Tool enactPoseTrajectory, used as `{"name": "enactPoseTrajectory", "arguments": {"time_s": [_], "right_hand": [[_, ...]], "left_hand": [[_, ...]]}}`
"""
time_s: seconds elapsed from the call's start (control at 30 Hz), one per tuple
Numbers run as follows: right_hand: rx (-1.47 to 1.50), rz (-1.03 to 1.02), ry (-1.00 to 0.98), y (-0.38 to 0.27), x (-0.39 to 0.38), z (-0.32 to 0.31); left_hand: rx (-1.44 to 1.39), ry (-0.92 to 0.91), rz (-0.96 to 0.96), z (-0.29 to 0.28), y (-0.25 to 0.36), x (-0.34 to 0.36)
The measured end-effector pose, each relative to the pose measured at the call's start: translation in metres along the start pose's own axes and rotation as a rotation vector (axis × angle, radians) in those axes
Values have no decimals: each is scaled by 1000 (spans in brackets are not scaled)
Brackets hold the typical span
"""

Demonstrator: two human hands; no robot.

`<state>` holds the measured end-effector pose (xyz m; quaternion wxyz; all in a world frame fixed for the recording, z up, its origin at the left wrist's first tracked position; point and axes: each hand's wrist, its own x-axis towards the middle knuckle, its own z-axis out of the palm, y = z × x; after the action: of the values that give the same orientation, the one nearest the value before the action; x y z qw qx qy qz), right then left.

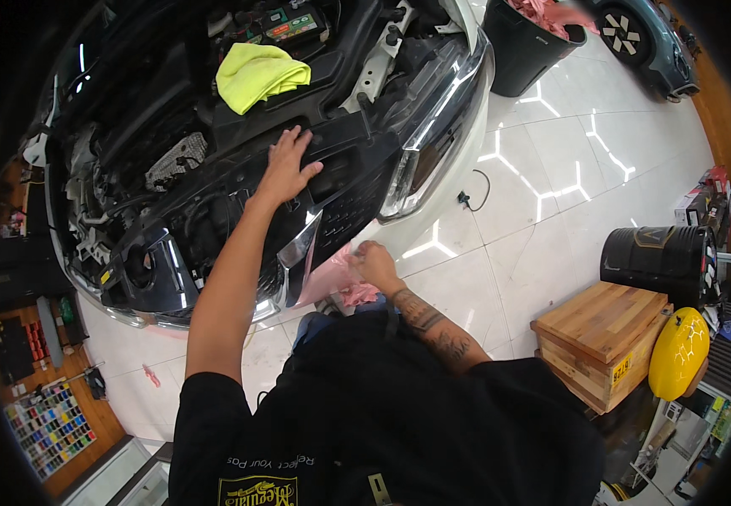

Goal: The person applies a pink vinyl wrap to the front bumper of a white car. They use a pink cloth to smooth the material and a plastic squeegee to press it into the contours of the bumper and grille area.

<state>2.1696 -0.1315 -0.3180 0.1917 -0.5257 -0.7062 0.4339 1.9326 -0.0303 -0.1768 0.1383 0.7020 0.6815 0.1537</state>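
Note:
A white car stands before me with its engine bay exposed. My left hand (288,169) rests on the black front panel (340,164) behind the grille, fingers spread and holding nothing. Lower and to the right, my right hand (375,263) is closed at the edge of a pink film (325,279) that hangs at the front bumper. Part of this film is crumpled below the hand. Between the two hands lie the dark grille and a shiny chrome trim piece (301,240). The headlight (423,169) is to the right of my left hand.
A yellow-green cloth (258,76) lies over the engine bay. A black bin (524,52) full of pink scraps stands at the far right. Nearer on the right are a wooden box (599,325), a black drum (657,263) and a yellow rounded object (678,354). A short cable (465,200) lies on the tiles.

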Motion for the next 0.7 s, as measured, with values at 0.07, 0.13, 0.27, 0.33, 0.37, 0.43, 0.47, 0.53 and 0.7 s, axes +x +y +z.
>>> {"name": "enactPoseTrajectory", "arguments": {"time_s": [0.07, 0.13, 0.27, 0.33, 0.37, 0.43, 0.47, 0.53, 0.7], "right_hand": [[-197, 123, -146, -26, 9, 9], [-98, 151, 41, -24, 14, 25], [76, 197, 355, -17, 6, 62], [103, 231, 424, -14, 3, 76], [108, 262, 418, -9, 5, 78], [71, 249, 368, -8, 7, 80], [19, 205, 330, -6, 9, 74], [-65, 165, 321, -10, 9, 69], [130, 260, 598, -25, -1, 83]], "left_hand": [[-119, 80, 127, 0, 1, -22], [-202, 119, 144, -12, 17, -51], [-288, 256, 98, -17, 17, -124], [-396, 231, 75, -9, 17, -158], [-462, 184, 82, -4, 21, -175], [-480, 93, 187, 11, 17, -208], [-497, 0, 145, 20, 10, -224], [-532, -90, 102, 28, 3, -243], [-235, 237, 468, 15, -13, -205]]}}
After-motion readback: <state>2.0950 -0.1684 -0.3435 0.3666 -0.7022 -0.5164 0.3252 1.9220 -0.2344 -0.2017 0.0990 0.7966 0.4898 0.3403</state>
